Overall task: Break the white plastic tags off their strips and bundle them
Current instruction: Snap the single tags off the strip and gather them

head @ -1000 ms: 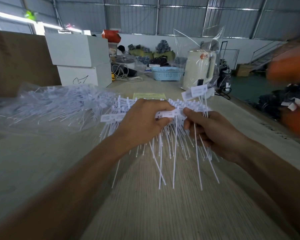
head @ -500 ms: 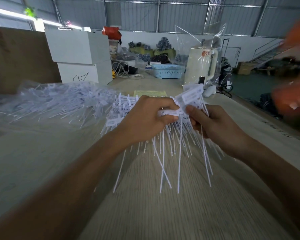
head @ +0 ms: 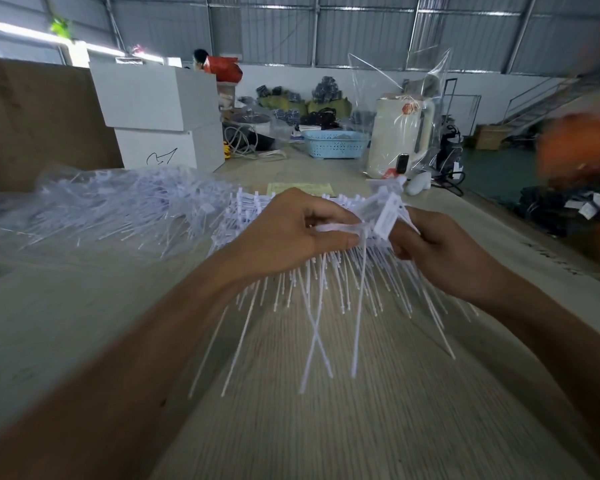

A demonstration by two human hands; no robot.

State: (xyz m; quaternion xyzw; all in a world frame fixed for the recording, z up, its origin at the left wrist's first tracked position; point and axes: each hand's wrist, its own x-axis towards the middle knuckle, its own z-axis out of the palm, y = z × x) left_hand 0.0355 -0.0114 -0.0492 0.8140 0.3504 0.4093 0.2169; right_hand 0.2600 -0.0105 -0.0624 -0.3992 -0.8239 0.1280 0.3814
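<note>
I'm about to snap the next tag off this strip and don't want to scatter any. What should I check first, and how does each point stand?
1. Left hand grips the strip of tags: ok.
2. Right hand holds the bundle of loose tags: ok.
3. Tag tails hang free above the table: ok.
4. Bag of spare strips lies apart from the hands: ok.
5. Next tag fully seated between the fingers: cannot tell, it is blurred.

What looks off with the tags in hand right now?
Two long tag tails cross in an X below the left hand, while the others fan out straight. They could snag as the right hand pulls tags off the strip. Nothing looks broken or spilled.
</note>
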